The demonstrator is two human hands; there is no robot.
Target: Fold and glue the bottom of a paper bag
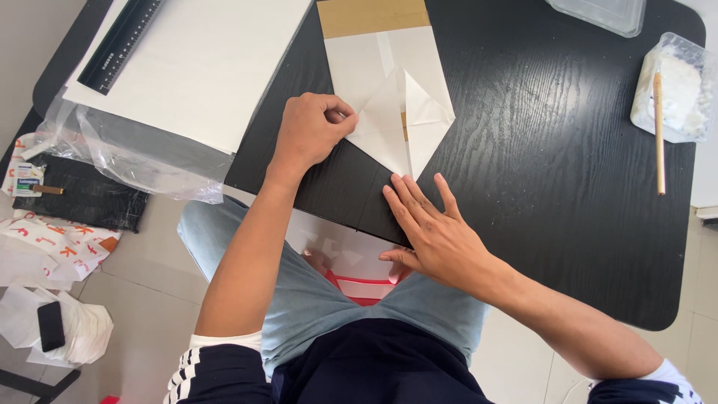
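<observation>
Right hand [437, 239] lies flat, empty; left hand [314, 131] pinches the paper bag [389, 90] — bottom flaps half folded, unsealed.

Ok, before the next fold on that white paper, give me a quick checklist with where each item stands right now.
1. Left hand pinning the paper: ok, a closed fist presses on the left edge of the fold.
2. Right hand steadying: ok, it lies flat with its fingertips at the folded tip.
3. Flaps meeting at a point: ok, the two flaps form a downward point.
4. Crease fully sharp: cannot tell.
5. Paper fully on the table: ok, the tip lies near the front edge but on the table.
6. Stick and tub clear of the work: ok, both sit far right.
</observation>
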